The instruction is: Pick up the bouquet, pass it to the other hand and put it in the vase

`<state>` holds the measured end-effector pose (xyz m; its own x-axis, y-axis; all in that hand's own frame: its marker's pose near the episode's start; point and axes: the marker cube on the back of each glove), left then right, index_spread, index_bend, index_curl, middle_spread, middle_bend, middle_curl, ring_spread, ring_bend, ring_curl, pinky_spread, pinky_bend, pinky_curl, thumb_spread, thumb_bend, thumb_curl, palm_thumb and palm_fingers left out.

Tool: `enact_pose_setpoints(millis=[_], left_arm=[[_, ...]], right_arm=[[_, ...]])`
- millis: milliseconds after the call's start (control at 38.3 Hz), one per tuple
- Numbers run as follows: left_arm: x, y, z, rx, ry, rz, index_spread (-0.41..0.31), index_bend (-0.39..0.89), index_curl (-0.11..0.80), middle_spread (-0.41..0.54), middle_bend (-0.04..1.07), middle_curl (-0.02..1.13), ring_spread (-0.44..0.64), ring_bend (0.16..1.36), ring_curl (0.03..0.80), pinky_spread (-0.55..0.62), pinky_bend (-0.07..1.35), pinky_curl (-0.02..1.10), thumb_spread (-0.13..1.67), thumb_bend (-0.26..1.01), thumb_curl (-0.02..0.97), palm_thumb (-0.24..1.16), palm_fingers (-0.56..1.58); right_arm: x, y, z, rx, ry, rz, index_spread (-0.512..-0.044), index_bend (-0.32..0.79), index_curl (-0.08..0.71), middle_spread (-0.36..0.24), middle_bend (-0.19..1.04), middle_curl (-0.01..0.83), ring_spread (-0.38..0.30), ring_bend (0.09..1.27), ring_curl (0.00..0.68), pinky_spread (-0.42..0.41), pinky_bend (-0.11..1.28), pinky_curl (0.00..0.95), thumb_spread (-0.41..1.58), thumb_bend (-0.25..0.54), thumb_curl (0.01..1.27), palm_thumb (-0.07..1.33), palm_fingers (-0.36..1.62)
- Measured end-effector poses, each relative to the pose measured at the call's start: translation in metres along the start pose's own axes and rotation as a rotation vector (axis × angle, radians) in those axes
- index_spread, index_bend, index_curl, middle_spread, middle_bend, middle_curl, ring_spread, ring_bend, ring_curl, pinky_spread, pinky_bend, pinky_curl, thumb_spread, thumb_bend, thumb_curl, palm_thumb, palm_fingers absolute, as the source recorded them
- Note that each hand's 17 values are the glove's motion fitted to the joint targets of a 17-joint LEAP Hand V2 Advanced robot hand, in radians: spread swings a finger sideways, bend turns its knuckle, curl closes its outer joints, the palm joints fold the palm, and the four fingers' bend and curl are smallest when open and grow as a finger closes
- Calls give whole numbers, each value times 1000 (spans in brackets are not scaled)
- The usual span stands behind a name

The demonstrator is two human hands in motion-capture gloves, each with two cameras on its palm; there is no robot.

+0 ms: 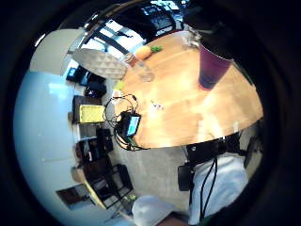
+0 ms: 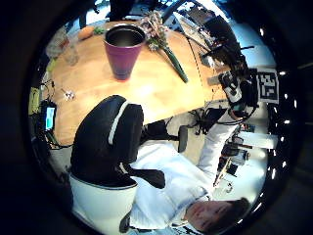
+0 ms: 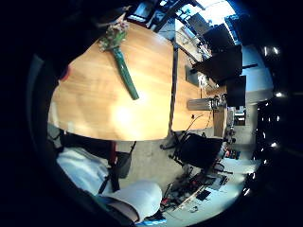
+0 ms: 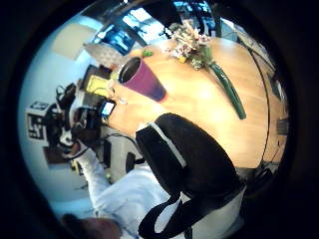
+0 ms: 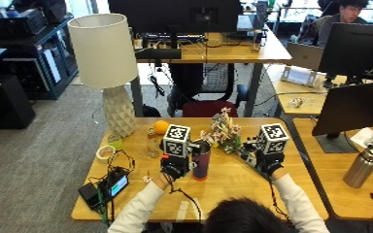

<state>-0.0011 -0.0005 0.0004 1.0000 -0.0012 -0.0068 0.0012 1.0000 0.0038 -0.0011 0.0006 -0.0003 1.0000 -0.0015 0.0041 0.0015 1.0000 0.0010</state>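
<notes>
A purple vase [image 5: 201, 165] stands upright on the wooden table [image 5: 231, 194], in front of me. Its dark mouth also shows in the left thumb side palm view [image 2: 122, 51] and the right thumb side palm view [image 4: 144, 79]. The bouquet [image 5: 224, 132] lies flat behind and to the right of the vase, with pale dried flowers and a green wrapped stem [image 3: 125, 73] that points toward my right hand. My left hand [image 5: 172, 170] hovers just left of the vase and holds nothing. Above the stem's near end, my right hand [image 5: 268, 164] is also without anything in it.
A white table lamp [image 5: 106, 53] stands at the table's far left, with an orange [image 5: 161, 127] and a glass jar [image 5: 152, 143] nearby. A tape roll [image 5: 106, 152] and a small device with cables [image 5: 112, 187] lie at the left. A metal bottle [image 5: 361, 167] stands on the neighbouring table.
</notes>
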Motion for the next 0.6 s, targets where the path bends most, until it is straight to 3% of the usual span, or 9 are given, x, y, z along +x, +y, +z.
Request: enact_pose_setpoints(millis=[104,235,600], left_arm=[[-3,-2,2,3,15,-1,15,173,86,144,159,72,226,432,116,233,391,128,646,133,62,230,354],[0,-5,12,-39,29,16,19,175,138,180,159,109,290,471,160,298,410,176,870,122,93,245,325],[27,-8,21,-21,51,101,19,170,231,215,168,176,357,505,204,354,427,244,1115,64,158,264,284]], right_arm=[[1,-1,4,6,-16,-4,-248,137,75,-35,274,111,68,332,106,177,459,151,621,124,59,229,501],[7,-3,13,0,-46,-12,-307,135,123,-45,289,167,64,367,161,210,458,201,841,111,86,247,523],[30,-21,23,4,-24,123,-346,93,164,-54,313,266,50,420,235,239,464,265,1097,58,142,286,565]])
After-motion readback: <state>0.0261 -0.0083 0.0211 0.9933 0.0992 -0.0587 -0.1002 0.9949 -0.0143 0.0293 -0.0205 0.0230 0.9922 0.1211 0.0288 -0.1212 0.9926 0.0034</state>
